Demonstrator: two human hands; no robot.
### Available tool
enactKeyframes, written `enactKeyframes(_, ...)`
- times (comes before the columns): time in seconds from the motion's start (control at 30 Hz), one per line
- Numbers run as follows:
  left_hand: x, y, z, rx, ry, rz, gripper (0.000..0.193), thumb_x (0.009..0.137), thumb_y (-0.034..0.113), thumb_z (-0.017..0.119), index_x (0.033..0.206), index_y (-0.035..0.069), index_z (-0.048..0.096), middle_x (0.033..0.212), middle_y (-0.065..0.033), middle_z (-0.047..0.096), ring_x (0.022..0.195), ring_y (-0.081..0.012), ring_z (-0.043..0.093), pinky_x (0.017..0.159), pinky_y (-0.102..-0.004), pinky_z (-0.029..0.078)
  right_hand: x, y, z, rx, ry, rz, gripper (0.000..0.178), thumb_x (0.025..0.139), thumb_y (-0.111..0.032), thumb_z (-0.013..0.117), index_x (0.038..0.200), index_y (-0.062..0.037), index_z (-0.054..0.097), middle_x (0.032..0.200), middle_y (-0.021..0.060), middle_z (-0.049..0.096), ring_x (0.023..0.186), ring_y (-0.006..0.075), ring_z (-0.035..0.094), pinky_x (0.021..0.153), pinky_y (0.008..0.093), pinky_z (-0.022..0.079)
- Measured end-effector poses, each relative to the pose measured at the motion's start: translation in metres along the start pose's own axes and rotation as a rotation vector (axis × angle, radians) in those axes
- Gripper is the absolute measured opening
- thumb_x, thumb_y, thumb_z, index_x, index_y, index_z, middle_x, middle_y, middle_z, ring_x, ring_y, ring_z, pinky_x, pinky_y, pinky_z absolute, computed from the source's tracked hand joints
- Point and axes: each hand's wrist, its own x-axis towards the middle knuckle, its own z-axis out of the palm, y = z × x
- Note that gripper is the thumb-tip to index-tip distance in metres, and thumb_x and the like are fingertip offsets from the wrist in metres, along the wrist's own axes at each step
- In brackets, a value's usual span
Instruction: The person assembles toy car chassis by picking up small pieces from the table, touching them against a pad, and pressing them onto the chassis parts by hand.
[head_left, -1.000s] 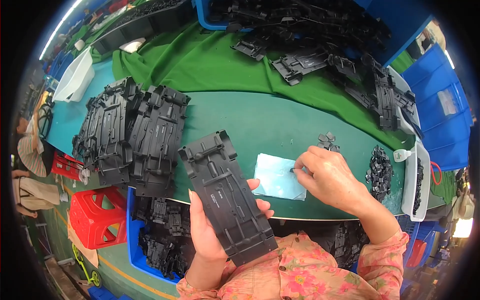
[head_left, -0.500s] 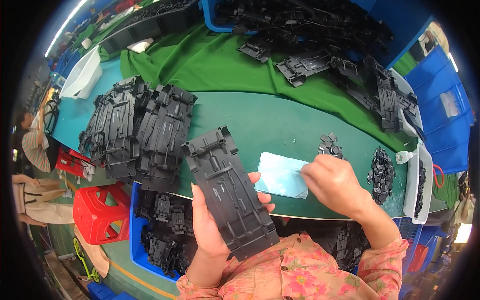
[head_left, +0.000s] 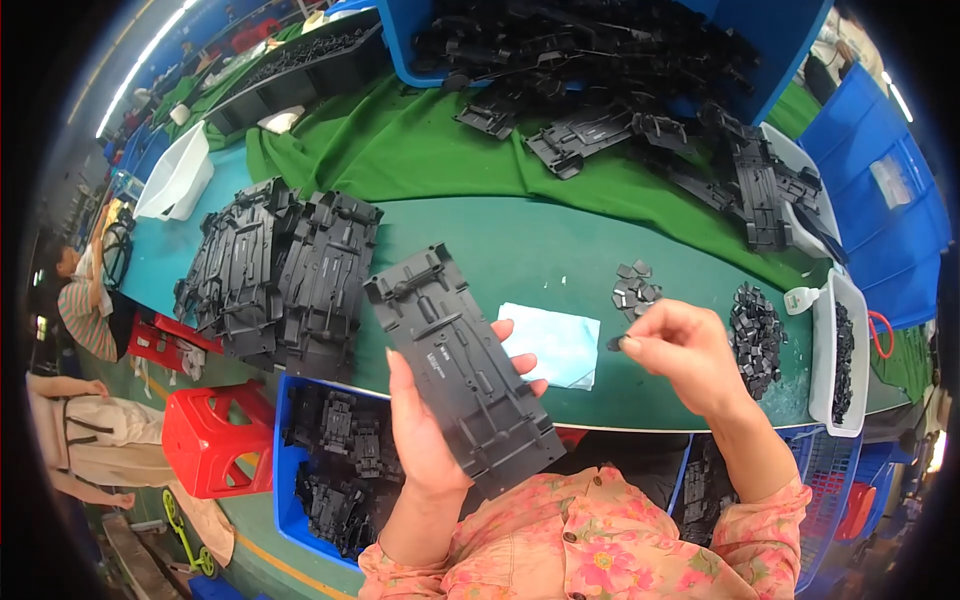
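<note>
A long black plastic chassis plate (head_left: 455, 365) rests tilted in my left hand (head_left: 425, 425), the thumb along its left edge and fingertips showing past its right edge. To the right, my right hand (head_left: 680, 355) pinches a small black plastic piece (head_left: 615, 343) between thumb and fingertips, above the green table. Between the hands lies a pad of pale blue sheets (head_left: 550, 345). A small cluster of black pieces (head_left: 635, 288) lies just beyond my right hand, and a larger pile of black pieces (head_left: 757, 340) is to its right.
Stacked chassis plates (head_left: 325, 275) stand on the left of the table. A blue bin (head_left: 400, 45) full of black parts is at the back, on green cloth (head_left: 400, 150). A white tray (head_left: 825, 390) and small bottle (head_left: 800, 300) are at right. A red stool (head_left: 215, 440) stands lower left.
My right hand has moved from over the pale blue pad to its right, and a small black piece now shows in its fingertips. My left hand still holds the chassis plate.
</note>
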Motion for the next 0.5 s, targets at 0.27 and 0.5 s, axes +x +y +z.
enactKeyframes(0.27,0.003,-0.014,0.013,0.095,0.061,-0.024,0.079,0.093,0.063,0.018,0.136,-0.002,0.034,0.131,-0.0211,0.047,0.099,-0.0349,0.062,0.082,-0.0523,0.054,-0.038,0.001,0.008,-0.725,-0.051,-1.196,0.025,0.062,0.002,0.069,0.087,0.0012,0.064,0.058,-0.0004,0.043,0.046,0.0141,0.041,0.040,0.0284,0.029)
enactKeyframes(0.5,0.002,-0.021,0.011,0.138,-0.125,-0.005,0.084,0.091,0.067,0.023,0.138,-0.001,0.028,0.134,-0.0219,0.042,0.108,-0.0354,0.057,0.090,-0.0479,0.050,-0.045,0.014,0.011,-0.859,-0.085,-1.304,0.025,0.063,-0.002,0.066,0.087,0.0026,0.063,0.059,-0.0027,0.036,0.048,0.0105,0.038,0.042,0.0255,0.026)
